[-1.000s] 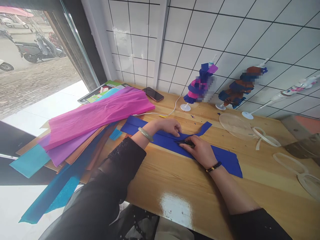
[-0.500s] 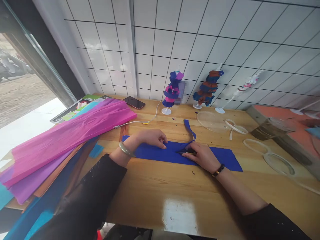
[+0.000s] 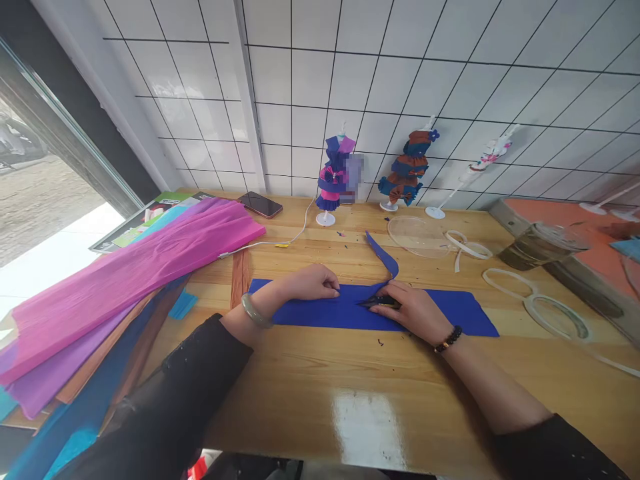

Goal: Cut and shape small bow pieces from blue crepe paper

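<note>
A long strip of blue crepe paper lies flat across the table in front of me. My left hand rests on its left half, thumb and fingers pinched together at the upper edge. My right hand grips small black scissors, their tips pointing left into the paper near its top edge. From that spot a narrow cut strip of blue paper curls up and away toward the wall. The palm and curled fingers partly hide the scissors' handles.
Pink, purple and brown crepe paper sheets are piled at left. Behind stand a phone, a white cable and little paper dresses on stands. At right are a clear disc, white tape loops and a transparent cup.
The scissors' blades look more parted. The narrow strip leans over further and has swung slightly. The hands have hardly moved on the paper; the whole view has shifted a little.
</note>
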Tool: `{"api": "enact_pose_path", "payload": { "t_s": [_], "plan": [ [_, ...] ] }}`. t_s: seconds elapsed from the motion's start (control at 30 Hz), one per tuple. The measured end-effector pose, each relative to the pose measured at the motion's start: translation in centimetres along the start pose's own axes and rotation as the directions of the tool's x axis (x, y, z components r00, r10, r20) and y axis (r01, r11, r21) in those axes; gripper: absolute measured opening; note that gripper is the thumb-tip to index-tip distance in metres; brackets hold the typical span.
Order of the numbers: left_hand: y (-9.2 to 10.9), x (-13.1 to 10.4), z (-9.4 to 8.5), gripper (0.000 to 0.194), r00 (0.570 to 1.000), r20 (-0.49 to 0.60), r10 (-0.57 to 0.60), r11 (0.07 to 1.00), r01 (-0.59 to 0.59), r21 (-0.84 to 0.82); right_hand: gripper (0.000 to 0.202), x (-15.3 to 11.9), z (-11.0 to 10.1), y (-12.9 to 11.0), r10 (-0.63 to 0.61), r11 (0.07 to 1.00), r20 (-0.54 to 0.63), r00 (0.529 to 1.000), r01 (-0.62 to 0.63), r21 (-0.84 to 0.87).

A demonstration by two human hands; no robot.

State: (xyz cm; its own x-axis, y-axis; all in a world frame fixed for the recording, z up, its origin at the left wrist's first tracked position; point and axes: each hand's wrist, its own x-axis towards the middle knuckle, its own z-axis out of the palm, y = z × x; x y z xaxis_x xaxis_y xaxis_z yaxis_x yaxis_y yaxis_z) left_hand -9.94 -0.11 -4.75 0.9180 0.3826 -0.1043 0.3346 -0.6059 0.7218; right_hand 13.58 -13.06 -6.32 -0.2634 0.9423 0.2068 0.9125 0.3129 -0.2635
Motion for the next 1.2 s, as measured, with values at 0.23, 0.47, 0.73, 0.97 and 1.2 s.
{"api": "enact_pose_path", "payload": {
  "t_s": [0.23,0.47,0.73,0.97,1.2],
  "plan": [
    [-0.09,0.08,0.15,0.023,1.0,0.004,-0.006,1.0,0.006,-0.004,0.025,-0.04,0.07,0.2,-0.013,0.999,-0.007,1.0,0.013,0.032],
    [0.02,0.08,0.06,0.024,1.0,0.008,-0.025,0.999,0.025,-0.04,0.025,-0.06,0.16,0.13,-0.038,0.999,-0.046,0.998,0.04,0.032],
    [-0.73,0.55,0.23,0.026,1.0,0.007,0.01,0.999,-0.009,-0.05,0.027,-0.2,0.46,0.17,-0.047,0.999,-0.053,0.997,0.047,0.003],
    [-0.8,0.65,0.22,0.024,0.999,0.01,0.037,0.997,-0.037,-0.063,0.026,-0.2,0.53,0.09,-0.034,0.999,-0.061,0.998,0.036,0.023],
    [-0.35,0.59,0.08,0.025,1.0,0.003,0.023,0.998,-0.023,-0.055,0.027,-0.24,0.51,-0.05,-0.027,0.999,-0.043,0.999,0.028,0.033]
  ]
}}
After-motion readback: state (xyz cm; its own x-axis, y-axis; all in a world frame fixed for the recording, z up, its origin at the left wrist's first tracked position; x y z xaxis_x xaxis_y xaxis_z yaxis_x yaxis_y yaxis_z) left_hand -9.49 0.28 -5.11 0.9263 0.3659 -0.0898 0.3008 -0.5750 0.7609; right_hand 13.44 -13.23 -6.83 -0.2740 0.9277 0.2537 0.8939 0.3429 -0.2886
